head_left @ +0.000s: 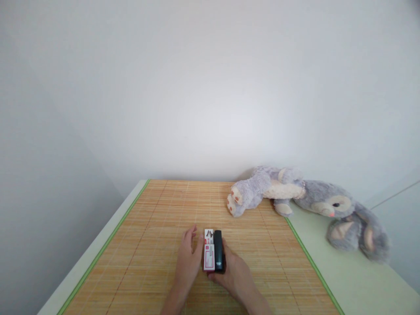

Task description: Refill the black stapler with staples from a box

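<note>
A small white box with red print (209, 255) lies on the bamboo mat (154, 245), side by side with a slim black oblong object (218, 253). My left hand (188, 262) rests flat against the box's left side, fingers extended and together. My right hand (233, 271) cups the black object from the right and near end, with fingers curled at its side. Both items lie flat on the mat between my hands.
A grey and cream plush rabbit (308, 203) lies on its side at the back right, partly on the mat and partly on the pale green tabletop (354, 280). A white wall stands behind the table. The mat has green edging.
</note>
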Action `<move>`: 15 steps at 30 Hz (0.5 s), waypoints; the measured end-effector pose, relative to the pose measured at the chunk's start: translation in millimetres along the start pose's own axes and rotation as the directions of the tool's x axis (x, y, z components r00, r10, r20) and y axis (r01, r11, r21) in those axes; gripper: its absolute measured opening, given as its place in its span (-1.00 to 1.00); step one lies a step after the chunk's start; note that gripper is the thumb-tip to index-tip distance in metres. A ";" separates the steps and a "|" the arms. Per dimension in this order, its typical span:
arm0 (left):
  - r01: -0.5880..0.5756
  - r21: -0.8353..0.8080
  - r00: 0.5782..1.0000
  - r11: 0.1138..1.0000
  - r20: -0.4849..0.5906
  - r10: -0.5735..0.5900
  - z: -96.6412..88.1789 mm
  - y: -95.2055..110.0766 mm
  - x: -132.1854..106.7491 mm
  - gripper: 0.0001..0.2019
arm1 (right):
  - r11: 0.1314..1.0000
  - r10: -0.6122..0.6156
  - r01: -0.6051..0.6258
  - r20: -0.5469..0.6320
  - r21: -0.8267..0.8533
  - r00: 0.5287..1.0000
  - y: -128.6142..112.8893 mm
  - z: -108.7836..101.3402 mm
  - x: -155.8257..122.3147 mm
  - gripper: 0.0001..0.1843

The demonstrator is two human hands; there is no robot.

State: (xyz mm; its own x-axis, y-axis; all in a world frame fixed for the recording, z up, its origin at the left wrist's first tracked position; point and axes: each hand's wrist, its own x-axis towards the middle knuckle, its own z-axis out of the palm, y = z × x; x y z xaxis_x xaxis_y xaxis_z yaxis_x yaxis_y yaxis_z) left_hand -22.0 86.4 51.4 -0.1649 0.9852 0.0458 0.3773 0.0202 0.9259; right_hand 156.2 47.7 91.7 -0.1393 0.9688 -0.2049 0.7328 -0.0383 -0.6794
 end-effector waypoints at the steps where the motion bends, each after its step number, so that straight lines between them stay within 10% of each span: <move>1: 0.017 -0.052 1.000 0.998 -0.003 -0.017 5.9 -2.0 -9.3 -0.42 | 1.000 -0.008 0.008 0.002 0.001 1.000 0.1 -0.2 0.3 0.18; 9: 0.032 -0.062 0.990 0.998 0.139 -0.023 59.6 7.5 -51.0 -0.31 | 0.999 -0.049 0.049 -0.005 -0.025 0.999 17.8 -14.9 -4.8 -0.05; 15: 0.036 -0.036 0.965 0.999 0.262 -0.025 132.5 36.4 -60.7 -0.12 | 0.998 -0.053 0.054 -0.036 0.032 0.998 82.1 -63.5 -14.1 -0.22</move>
State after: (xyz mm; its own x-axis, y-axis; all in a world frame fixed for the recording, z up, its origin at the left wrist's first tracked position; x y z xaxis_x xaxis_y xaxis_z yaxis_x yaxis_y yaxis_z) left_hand 122.5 49.8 32.7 0.0698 0.9946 -0.0774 0.3384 0.0494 0.9397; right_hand 260.6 46.4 83.5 -0.1543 0.9776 -0.1431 0.7023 0.0066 -0.7119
